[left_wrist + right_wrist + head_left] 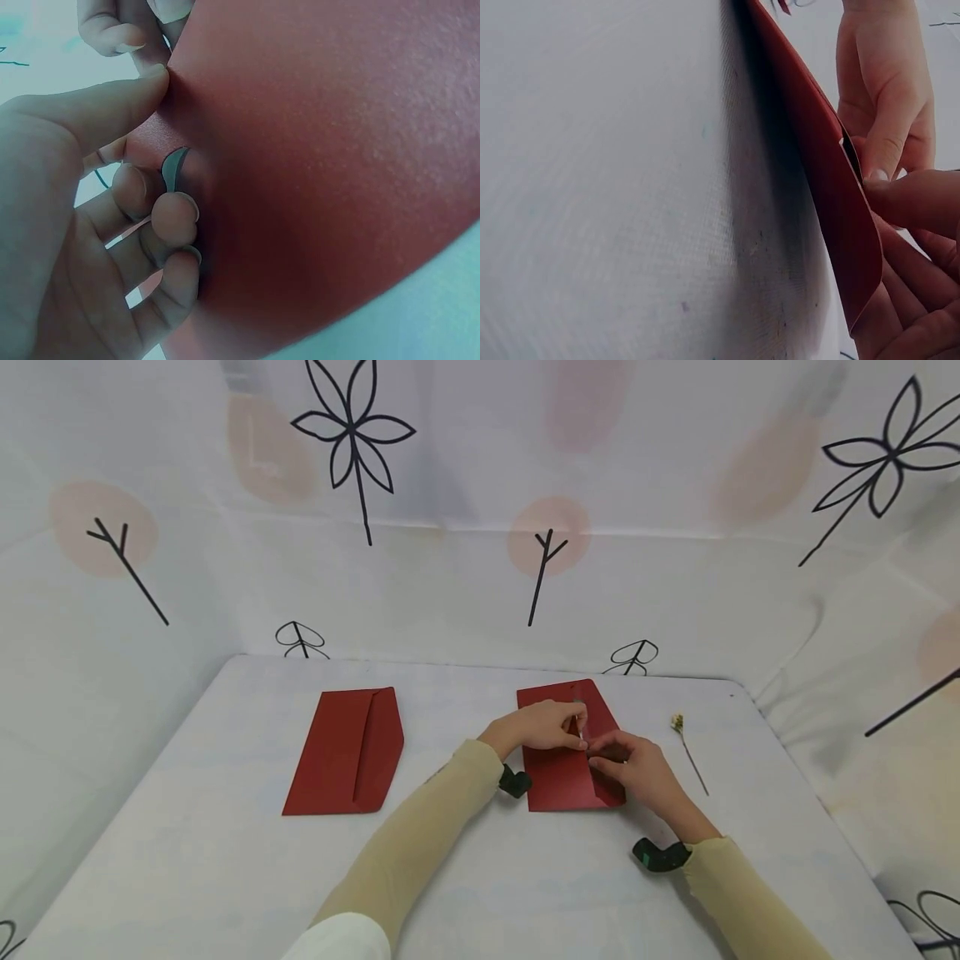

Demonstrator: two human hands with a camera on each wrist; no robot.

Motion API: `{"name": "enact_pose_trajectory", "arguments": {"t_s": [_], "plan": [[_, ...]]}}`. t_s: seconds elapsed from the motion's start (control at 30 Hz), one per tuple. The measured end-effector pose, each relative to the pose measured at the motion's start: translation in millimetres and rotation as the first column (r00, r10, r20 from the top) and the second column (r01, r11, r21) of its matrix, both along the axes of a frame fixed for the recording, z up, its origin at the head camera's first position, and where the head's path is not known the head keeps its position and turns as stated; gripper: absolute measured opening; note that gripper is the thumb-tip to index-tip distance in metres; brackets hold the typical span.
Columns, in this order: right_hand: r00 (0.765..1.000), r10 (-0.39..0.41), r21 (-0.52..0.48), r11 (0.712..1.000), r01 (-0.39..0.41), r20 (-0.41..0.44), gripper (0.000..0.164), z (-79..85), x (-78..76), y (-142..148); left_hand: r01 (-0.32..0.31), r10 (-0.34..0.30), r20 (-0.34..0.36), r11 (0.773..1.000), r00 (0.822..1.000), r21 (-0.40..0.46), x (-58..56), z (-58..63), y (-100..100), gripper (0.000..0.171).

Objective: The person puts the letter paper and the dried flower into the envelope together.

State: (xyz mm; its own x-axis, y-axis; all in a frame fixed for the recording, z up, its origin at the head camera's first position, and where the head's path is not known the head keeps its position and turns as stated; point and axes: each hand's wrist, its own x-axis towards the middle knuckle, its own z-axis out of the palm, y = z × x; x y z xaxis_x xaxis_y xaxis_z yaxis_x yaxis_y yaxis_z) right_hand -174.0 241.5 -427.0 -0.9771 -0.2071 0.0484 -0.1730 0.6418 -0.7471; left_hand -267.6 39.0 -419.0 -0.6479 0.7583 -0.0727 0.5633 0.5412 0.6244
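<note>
Both hands work at the flap side of the right-hand red envelope (557,789). My left hand (543,725) reaches across it, its thumb and curled fingers pinching the paper near the flap edge. In the left wrist view, the left fingertips (176,219) lie against the red paper beside a small grey-green crescent whose nature I cannot tell. My right hand (636,768) pinches the flap edge from the right. From the right wrist view, the flap (847,240) stands raised off the table, and both thumbs meet near its edge. What lies under the fingers is hidden.
A second red envelope (330,752) lies on the left of the white table (225,877), its flap side facing right. To the right lies a thin-stemmed dried flower (678,723). Dark wrist cameras (660,856) sit at both wrists. Patterned cloth (450,593) hangs behind.
</note>
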Motion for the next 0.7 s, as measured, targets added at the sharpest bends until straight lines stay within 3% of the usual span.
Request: {"name": "enact_pose_trajectory", "arguments": {"t_s": [0.27, 0.7], "plan": [[0.998, 0.038, -0.097, 0.995, -0.032, 0.055, 0.024, -0.3, -1.0, 0.4, -0.013, 0.013, 0.003, 1.000, 1.000, -0.009, -0.3, 0.1, 0.2, 0.021], [0.992, 0.083, -0.131, 0.989, -0.070, 0.091, 0.027, -7.1, -2.2, 6.0, -0.032, 0.032, 0.022, 0.999, 0.999, -0.020, 4.0, 4.1, 0.7, 0.020]]}}
